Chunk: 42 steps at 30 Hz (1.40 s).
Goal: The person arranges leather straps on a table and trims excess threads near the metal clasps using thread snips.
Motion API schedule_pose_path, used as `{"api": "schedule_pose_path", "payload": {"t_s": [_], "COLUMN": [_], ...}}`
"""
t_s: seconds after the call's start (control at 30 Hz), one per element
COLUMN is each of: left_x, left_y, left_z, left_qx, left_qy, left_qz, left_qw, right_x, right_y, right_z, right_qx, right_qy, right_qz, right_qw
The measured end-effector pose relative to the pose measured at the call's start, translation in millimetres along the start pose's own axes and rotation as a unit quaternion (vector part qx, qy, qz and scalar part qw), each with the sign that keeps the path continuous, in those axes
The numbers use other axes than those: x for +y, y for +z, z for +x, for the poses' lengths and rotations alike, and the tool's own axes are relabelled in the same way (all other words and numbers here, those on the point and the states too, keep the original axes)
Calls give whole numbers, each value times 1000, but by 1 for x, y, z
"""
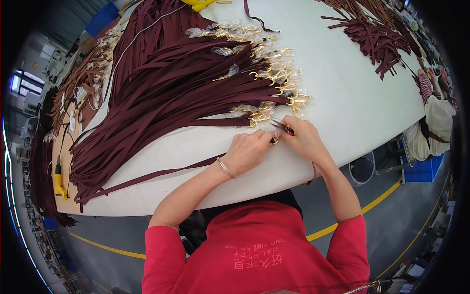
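Over the table's near edge, my left hand [246, 151] is closed around the end of a dark maroon strap [161, 172], which trails away to the left. A bit of gold metal [274, 140] shows at that end, just past my fingertips. Small scissors [284, 128] with dark blades and some red at the handle are gripped in my right hand [304, 139], their tips pointing up and left. Beyond both hands lies a large pile of maroon straps [181, 88], whose gold clasps [279, 73] are partly wrapped in clear plastic.
The white table [338, 112] curves around me. At far right is another heap of maroon strips [374, 44], with a co-worker's striped sleeve [425, 85] near it. A yellow-handled tool [59, 181] sits at the left edge. A blue crate [423, 169] is on the floor at right.
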State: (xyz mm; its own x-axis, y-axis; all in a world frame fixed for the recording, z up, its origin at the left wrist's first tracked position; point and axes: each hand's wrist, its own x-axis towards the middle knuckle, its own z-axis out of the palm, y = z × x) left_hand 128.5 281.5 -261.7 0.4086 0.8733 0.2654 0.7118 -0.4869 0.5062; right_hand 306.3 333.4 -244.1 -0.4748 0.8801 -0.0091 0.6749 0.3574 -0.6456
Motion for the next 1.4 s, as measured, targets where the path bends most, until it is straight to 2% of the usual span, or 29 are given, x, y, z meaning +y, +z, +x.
{"api": "schedule_pose_path", "payload": {"t_s": [0.07, 0.1, 0.17, 0.2, 0.3, 0.37, 0.4, 0.47, 0.5, 0.57, 0.7, 0.77, 0.8, 0.87, 1.0, 1.07, 1.2, 1.27, 1.4], "left_x": [6, 5, 0, -1, -7, -12, -14, -17, -17, -15, -14, -3, -2, -1, 1, -3, -15, -18, -24], "left_y": [7, 9, 11, 9, 1, -4, -8, -18, -23, -33, -25, -23, -17, -4, -2, -7, -10, -15, -12], "left_z": [-4, -5, -8, -10, -10, -12, -12, -9, -5, 1, -1, -3, -5, -10, -14, -15, -7, -3, -1], "left_qx": [-17, -18, 26, 25, -9, 17, 16, -30, -30, -105, -37, -44, -44, -17, 33, -22, -6, -5, 20], "left_qy": [9, 10, 127, 125, 115, 44, 44, -33, -34, -72, -49, -67, -67, -8, 43, 70, 16, -24, -32], "left_qz": [140, 140, 194, 194, 172, 63, 64, -77, -76, -121, -128, -26, -27, 148, 194, 172, 75, -49, -115], "left_qw": [990, 990, 973, 973, 978, 997, 997, 996, 996, 985, 990, 996, 996, 989, 979, 982, 997, 999, 993], "right_x": [1, 0, -2, -3, -6, -7, -7, -6, -5, -3, -4, -6, -7, -6, -6, -6, -3, -8, -24], "right_y": [-1, -1, -2, -1, -4, -5, -6, -7, -6, -5, -5, -5, -6, -5, -1, 0, 6, 3, 0], "right_z": [1, 2, 1, 1, 1, 1, 2, 4, 4, 5, 4, 4, 3, 3, 0, -2, -5, -11, -36], "right_qx": [4, 1, -3, 0, -11, -27, -36, -46, -45, -45, -35, -43, -39, -35, -20, -18, -2, 12, 40], "right_qy": [-1, 6, 12, 10, 15, 23, 26, 29, 22, 13, 9, 21, 18, 16, 7, 7, -23, -39, -55], "right_qz": [4, 10, 17, 5, -20, -32, -28, -25, -22, -20, -28, -24, -30, -36, -38, -41, -85, -97, -102], "right_qw": [1000, 1000, 1000, 1000, 1000, 999, 999, 998, 998, 999, 999, 999, 999, 999, 999, 999, 996, 994, 992]}}
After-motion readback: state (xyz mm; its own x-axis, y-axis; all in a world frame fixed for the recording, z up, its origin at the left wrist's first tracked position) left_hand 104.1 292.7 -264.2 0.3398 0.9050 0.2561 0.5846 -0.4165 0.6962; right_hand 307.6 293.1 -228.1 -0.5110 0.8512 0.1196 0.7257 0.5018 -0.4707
